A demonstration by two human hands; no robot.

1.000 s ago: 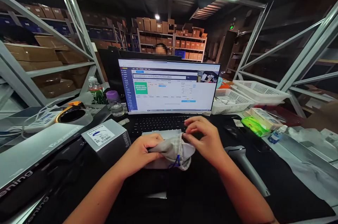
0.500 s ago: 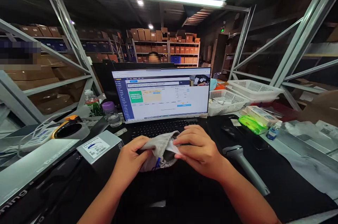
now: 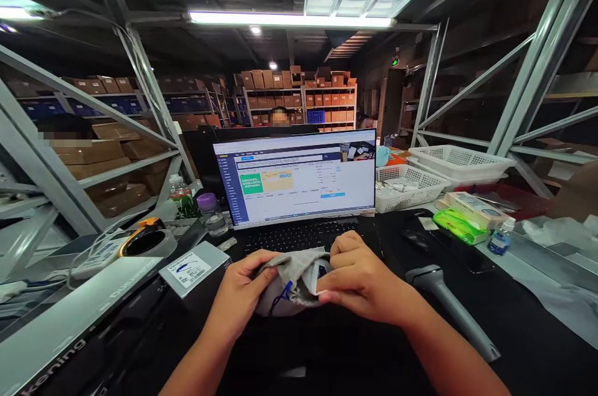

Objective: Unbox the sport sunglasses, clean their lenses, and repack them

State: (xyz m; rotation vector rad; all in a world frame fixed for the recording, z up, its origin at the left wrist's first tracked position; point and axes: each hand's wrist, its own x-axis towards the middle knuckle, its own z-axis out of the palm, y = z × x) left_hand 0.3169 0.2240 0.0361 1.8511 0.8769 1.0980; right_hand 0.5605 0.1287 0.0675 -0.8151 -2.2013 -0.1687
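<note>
A grey cloth drawstring pouch [image 3: 292,307] with a blue cord [image 3: 284,294] is held above the black desk mat, its mouth turned toward the right. My left hand [image 3: 243,289] grips the pouch's left edge, thumb on top of the cloth. At the mouth, my right hand [image 3: 364,278] has its fingertips pinched on a thin white piece [image 3: 310,279], perhaps paper or plastic, partly inside. Something dark blue shows behind that piece. The rest of the contents is hidden by cloth and fingers.
Behind the pouch stand a keyboard [image 3: 289,239] and a lit monitor [image 3: 299,181]. A barcode scanner [image 3: 455,312] lies to the right, near a phone [image 3: 467,254] and green packet [image 3: 460,226]. On the left are a grey box [image 3: 194,267] and tape roll [image 3: 147,240].
The view has shifted, moving the scene right and down. The pouch mouth is pulled wider, and my right fingers sit more curled at its rim with the white piece.
</note>
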